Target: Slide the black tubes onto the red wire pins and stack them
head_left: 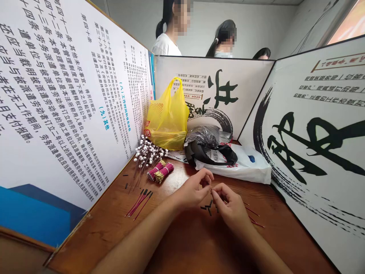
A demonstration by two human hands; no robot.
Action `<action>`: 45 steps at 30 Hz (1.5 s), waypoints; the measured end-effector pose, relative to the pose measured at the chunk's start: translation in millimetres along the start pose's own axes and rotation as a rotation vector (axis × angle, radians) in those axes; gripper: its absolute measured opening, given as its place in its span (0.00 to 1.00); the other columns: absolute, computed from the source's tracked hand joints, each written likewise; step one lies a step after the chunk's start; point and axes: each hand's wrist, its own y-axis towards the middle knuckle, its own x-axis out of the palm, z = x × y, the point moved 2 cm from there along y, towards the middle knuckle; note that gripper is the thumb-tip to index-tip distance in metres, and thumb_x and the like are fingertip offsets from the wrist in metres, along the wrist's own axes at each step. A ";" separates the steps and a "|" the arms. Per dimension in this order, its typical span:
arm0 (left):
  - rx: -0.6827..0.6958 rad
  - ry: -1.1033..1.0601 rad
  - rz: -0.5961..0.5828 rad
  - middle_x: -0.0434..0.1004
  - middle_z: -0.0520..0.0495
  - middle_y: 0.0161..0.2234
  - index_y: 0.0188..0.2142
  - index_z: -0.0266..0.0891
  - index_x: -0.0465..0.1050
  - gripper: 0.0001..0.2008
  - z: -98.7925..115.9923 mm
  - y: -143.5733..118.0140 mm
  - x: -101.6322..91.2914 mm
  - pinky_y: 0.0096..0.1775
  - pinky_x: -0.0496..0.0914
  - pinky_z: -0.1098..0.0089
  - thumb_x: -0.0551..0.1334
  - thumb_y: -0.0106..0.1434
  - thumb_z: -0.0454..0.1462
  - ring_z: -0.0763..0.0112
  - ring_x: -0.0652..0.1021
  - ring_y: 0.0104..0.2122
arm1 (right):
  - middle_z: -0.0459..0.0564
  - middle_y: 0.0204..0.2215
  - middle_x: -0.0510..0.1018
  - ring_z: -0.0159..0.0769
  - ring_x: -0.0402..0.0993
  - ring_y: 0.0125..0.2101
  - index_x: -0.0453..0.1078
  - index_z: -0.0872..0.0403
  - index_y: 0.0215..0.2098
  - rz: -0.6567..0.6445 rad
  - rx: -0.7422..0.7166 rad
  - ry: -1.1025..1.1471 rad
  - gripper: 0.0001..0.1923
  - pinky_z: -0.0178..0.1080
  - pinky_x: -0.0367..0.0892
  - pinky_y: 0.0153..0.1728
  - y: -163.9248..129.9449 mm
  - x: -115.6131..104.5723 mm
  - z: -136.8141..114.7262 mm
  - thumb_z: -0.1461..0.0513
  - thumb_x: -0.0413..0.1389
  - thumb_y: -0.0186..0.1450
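My left hand (196, 187) and my right hand (229, 201) meet above the table, fingertips almost touching. Both are closed in a pinch; what lies between the fingertips is too small to make out. Beneath them several short black sleeves (210, 209) lie loose on the wood. Thin red wires (254, 212) show beyond my right hand, partly hidden by it. To the left of my left forearm lie several red wires with black sleeves (142, 202) on their ends. Farther back are two tied bundles of red wires (164, 172) with gold-coloured ends.
White-tipped stems (146, 153), a yellow plastic bag (167, 120), a black strap (209, 155) and a white plastic package (248, 166) stand along the back. Printed panels (94, 87) wall the table (114, 239) on three sides. Several people (167, 42) are beyond the back panel.
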 end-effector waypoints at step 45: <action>-0.057 -0.199 0.112 0.66 0.52 0.31 0.39 0.37 0.64 0.09 -5.4 0.8 4.7 0.38 0.63 0.72 0.60 0.58 0.32 0.74 0.68 0.32 | 0.44 0.23 0.74 0.31 0.71 0.21 0.64 0.53 0.35 -0.060 0.137 0.422 0.17 0.33 0.62 0.23 1.1 9.4 -7.4 0.48 0.54 0.65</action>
